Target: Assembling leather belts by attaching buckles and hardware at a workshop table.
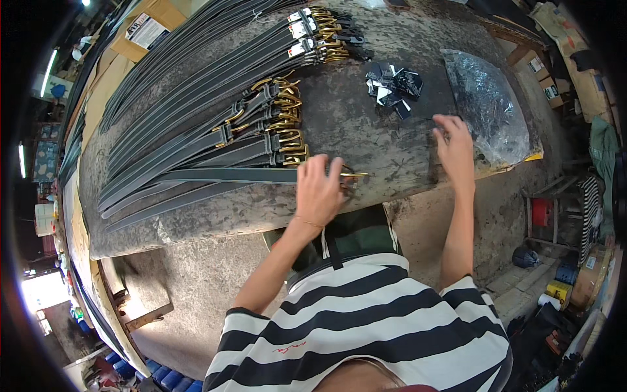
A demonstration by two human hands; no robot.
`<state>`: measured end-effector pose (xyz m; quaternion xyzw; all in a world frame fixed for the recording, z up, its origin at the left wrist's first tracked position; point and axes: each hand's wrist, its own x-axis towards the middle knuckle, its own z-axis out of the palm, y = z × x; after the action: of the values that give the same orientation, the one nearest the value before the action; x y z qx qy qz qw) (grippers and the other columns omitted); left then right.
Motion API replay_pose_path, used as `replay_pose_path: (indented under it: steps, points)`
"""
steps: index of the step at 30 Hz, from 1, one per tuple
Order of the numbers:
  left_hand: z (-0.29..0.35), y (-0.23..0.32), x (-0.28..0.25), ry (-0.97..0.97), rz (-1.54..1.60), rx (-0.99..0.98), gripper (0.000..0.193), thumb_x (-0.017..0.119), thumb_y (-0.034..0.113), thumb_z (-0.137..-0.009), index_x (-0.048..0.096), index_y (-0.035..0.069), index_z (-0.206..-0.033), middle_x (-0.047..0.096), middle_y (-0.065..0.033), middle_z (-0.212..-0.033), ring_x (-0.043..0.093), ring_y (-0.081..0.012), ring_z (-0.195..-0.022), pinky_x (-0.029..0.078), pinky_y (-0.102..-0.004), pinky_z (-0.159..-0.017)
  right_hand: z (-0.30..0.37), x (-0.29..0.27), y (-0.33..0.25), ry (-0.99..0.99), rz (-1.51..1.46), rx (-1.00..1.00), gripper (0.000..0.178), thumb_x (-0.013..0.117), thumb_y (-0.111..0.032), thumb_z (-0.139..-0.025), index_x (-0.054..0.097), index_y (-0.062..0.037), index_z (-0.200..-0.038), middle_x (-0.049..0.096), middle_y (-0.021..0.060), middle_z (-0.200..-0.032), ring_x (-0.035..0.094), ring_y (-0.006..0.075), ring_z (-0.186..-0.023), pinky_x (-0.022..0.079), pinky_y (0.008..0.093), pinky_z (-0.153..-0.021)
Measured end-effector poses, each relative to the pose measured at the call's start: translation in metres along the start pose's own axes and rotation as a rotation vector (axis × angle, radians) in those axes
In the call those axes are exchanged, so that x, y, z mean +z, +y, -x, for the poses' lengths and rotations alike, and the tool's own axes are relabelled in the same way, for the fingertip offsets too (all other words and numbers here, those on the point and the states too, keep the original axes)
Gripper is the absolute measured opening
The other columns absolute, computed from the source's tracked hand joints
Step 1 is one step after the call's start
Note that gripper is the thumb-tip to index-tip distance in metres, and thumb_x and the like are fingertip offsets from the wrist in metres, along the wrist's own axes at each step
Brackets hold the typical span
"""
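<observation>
our left hand (318, 189) with its grip closed on a flat black belt (228, 175), near the front edge of the scuffed dark table (375, 144), our right hand (455, 144) beside a clear plastic bag (493, 108), its grip unclear to us

- The left forearm (271, 274) slants up and to the right, elbow bent.
- The left wrist (309, 222) looks nearly straight, in line with the forearm.
- The left hand (318, 194) is back upward, its fingers bent forward and down; its palm side is hidden.
- The right forearm (459, 228) rises almost upright, well apart from the left.
- The right hand (455, 145) reaches farther forward, fingers curving leftward, thumb and forefinger parted in a loose, unclosed curl.
</observation>
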<state>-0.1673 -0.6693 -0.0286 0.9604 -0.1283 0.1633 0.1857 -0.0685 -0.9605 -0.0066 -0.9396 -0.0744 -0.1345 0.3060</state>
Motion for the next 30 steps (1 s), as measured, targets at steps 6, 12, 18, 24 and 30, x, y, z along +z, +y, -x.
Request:
replay_pose_path:
  steps: [6, 12, 18, 24, 30]
  points:
    - [-0.015, 0.029, 0.026, 0.046, -0.033, -0.09, 0.041, 0.072, 0.023, -0.081, 0.06, 0.004, -0.115, 0.054, -0.0155, -0.108, 0.05, -0.0325, -0.104, 0.036, -0.0455, -0.092, -0.028, 0.023, 0.038, -0.056, 0.151, -0.203, 0.014, 0.07, -0.012, -0.087, 0.068, -0.0039, -0.099, 0.06, 0.0121, -0.102, 0.056, 0.0329, -0.1, 0.049, 0.0414, -0.085]
    - [-0.004, 0.04, 0.008, -0.167, 0.01, -0.015, 0.042, 0.074, 0.034, -0.075, 0.058, 0.003, -0.098, 0.054, -0.0137, -0.1, 0.05, -0.0319, -0.099, 0.037, -0.0436, -0.086, -0.029, 0.014, 0.038, -0.143, 0.046, -0.15, 0.011, 0.066, -0.009, -0.085, 0.061, 0.0002, -0.089, 0.062, 0.0158, -0.083, 0.061, 0.0369, -0.082, 0.049, 0.0449, -0.074]
    - [-0.043, 0.032, 0.035, -0.071, 0.066, -0.163, 0.063, 0.083, 0.047, -0.066, 0.057, 0.003, -0.104, 0.053, -0.0126, -0.102, 0.048, -0.0314, -0.1, 0.038, -0.0434, -0.084, -0.016, -0.037, -0.006, -0.276, -0.116, 0.161, 0.016, 0.066, -0.007, -0.08, 0.064, 0.0039, -0.091, 0.066, 0.016, -0.076, 0.063, 0.0285, -0.067, 0.049, 0.0364, -0.065]
    - [-0.047, 0.048, 0.016, 0.007, 0.411, 0.124, 0.078, 0.083, 0.043, -0.07, 0.051, 0.008, -0.132, 0.047, -0.0189, -0.133, 0.043, -0.0408, -0.126, 0.034, -0.0511, -0.108, 0.006, -0.097, -0.029, -0.207, -0.065, 0.088, 0.019, 0.063, -0.002, -0.081, 0.068, 0.0035, -0.099, 0.06, 0.0099, -0.072, 0.055, 0.0188, -0.063, 0.045, 0.032, -0.062]
    - [-0.096, 0.079, -0.001, 0.029, 0.639, 0.375, 0.037, 0.071, 0.026, -0.086, 0.061, 0.004, -0.114, 0.059, -0.014, -0.124, 0.053, -0.0319, -0.122, 0.039, -0.0488, -0.105, 0.008, -0.121, -0.098, -0.122, -0.359, -0.241, 0.019, 0.06, 0.009, -0.084, 0.071, 0.0021, -0.098, 0.063, 0.0068, -0.085, 0.053, 0.0103, -0.067, 0.043, 0.0236, -0.062]
